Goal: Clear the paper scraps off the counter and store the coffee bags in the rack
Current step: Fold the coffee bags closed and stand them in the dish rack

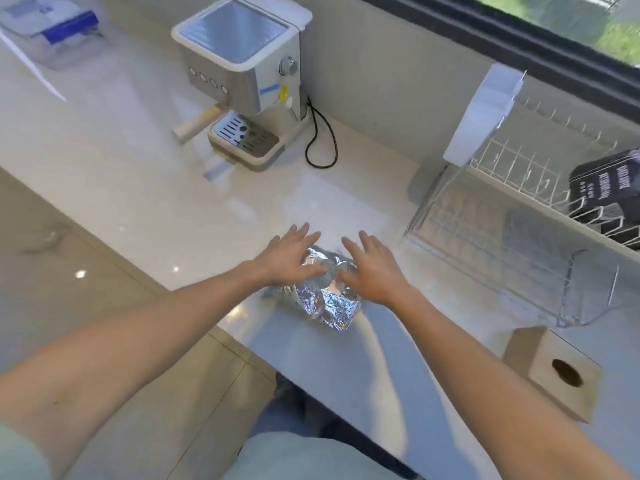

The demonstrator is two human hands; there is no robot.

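Note:
A crumpled silver foil coffee bag (pixel 327 301) lies on the white counter (pixel 173 209) near its front edge. My left hand (pixel 289 256) rests on the bag's left top with fingers spread, thumb pinching the foil. My right hand (pixel 372 266) presses on the bag's right top, fingers spread, thumb against the foil. A black coffee bag (pixel 604 183) with white lettering lies in the upper tier of the white wire rack (pixel 502 216) at the right. No paper scraps are visible.
An espresso machine (pixel 242 77) with a black cord (pixel 322 140) stands at the back. A wooden tissue box (pixel 554 372) sits at the front right. A white container with a blue part (pixel 52 26) is at the far left. A white block (pixel 485 112) leans on the rack.

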